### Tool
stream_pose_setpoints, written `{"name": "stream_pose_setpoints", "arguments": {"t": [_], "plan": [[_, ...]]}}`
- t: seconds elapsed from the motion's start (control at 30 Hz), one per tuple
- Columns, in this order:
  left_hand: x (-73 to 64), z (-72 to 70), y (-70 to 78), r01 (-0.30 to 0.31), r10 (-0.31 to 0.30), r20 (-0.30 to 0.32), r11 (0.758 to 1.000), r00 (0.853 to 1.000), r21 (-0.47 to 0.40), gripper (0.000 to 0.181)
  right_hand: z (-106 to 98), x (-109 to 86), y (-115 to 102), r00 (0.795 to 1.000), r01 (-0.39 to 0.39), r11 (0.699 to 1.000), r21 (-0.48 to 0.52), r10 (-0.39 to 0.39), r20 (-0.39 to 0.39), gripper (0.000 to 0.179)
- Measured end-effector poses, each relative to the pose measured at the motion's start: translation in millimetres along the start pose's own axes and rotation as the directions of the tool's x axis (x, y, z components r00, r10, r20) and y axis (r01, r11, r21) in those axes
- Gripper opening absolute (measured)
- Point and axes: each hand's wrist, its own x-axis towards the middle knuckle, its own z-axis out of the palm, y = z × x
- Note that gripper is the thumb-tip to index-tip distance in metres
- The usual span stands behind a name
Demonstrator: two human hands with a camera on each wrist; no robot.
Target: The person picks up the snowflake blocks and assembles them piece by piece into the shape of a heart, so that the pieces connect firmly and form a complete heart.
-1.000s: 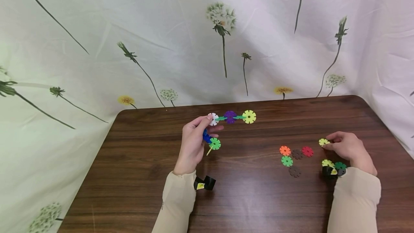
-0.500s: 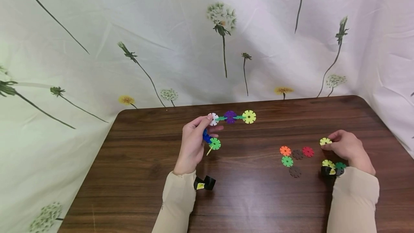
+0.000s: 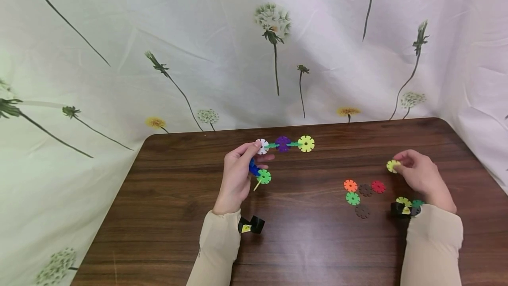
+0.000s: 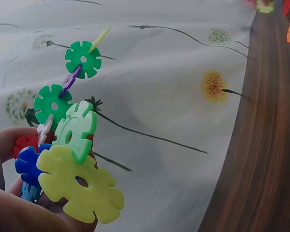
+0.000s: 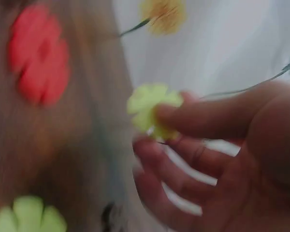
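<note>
Fingers of my right hand [image 3: 423, 174] pinch a yellow disc [image 3: 390, 166], best held lightly, its left slots uncovered; my left hand [image 3: 236, 174] grips the linked discs [image 3: 283, 144], ideally steady.

Left sleeve [image 3: 216, 244], lower centre, and right sleeve [image 3: 431, 246], lower right: beige, long. Wrist cameras [image 3: 257, 224]: black, with yellow labels [image 3: 246, 228].
</note>
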Motion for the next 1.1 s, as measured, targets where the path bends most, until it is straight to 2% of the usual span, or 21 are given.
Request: {"name": "stream_pose_setpoints", "arguments": {"t": [0.1, 0.2, 0.37, 0.43, 0.53, 0.67, 0.77, 1.1], "plan": [[0.1, 0.5, 0.4, 0.001, -0.001, 0.001, 1.000, 1.000, -0.006, 0.015, 1.1, 2.0, -17.0, 0.995, 0.085, 0.987, 0.137, -0.077, -0.061, 0.029], [0.1, 0.8, 0.9, 0.001, -0.001, 0.002, 1.000, 1.000, -0.010, 0.015, 2.3, 2.1, -40.5, 0.981, 0.172, 0.954, 0.247, -0.142, -0.135, 0.030], [-0.5, 1.1, 1.8, 0.000, 0.000, 0.002, 1.000, 1.000, -0.007, 0.015, 7.7, -2.3, -83.0, 0.950, 0.289, 0.896, 0.338, -0.225, -0.216, 0.025], [-0.8, 1.0, 2.1, 0.000, 0.000, 0.002, 1.000, 1.000, -0.005, 0.015, 12.6, -5.1, -98.8, 0.933, 0.343, 0.860, 0.377, -0.265, -0.244, 0.023], [-1.1, 0.7, 2.3, 0.004, -0.004, -0.002, 1.000, 1.000, -0.007, 0.015, 22.7, -8.9, -119.6, 0.902, 0.425, 0.793, 0.437, -0.331, -0.277, 0.020], [-1.1, -0.2, 1.5, 0.011, -0.011, -0.009, 1.000, 1.000, -0.006, 0.015, 35.2, -12.7, -137.3, 0.867, 0.499, 0.712, 0.495, -0.402, -0.296, 0.018], [-0.9, -0.7, 0.7, 0.007, -0.006, -0.007, 1.000, 1.000, 0.006, 0.015, 40.4, -15.1, -144.5, 0.847, 0.532, 0.686, 0.497, -0.436, -0.304, 0.016], [-0.8, -1.3, 0.0, 0.003, -0.004, 0.006, 1.000, 1.000, 0.009, 0.016, 49.5, -16.4, -154.0, 0.801, 0.598, 0.665, 0.448, -0.502, -0.325, 0.013]]}}
